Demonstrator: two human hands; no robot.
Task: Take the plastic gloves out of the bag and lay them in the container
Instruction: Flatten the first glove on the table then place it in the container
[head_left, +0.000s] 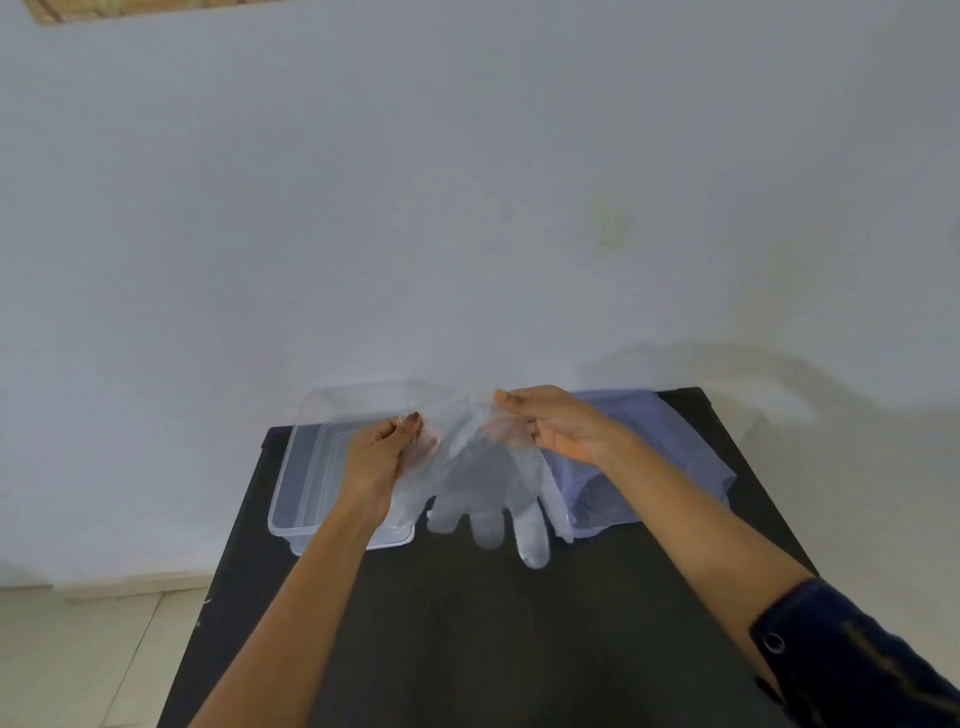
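Glove: clear plastic glove (488, 483) hangs in the air over the black tabletop (467, 623), cuff up, its fingers dangling and just brushing or nearly brushing the surface; I cannot tell which.
Why held so: pinched at both corners of the cuff, it is spread flat, which looks like a way to keep the thin film from crumpling before it is laid down.
Left hand: left hand (382, 462) is closed in a pinch on the cuff's left corner, directly above the container.
Right hand: right hand (550, 423) pinches the other corner between thumb and fingertips, the other fingers curled loosely.
Container: clear plastic container (291, 493) sits on the far left of the tabletop, beside the glove; whether anything already lies in it is hard to tell through the transparent walls.
Bag: pale bluish plastic bag (649, 467) lies slack on the far right, behind the right wrist, within easy reach.
Likely step: carrying this glove leftward and lowering it into the container.
Backdrop: plain white wall (467, 208).
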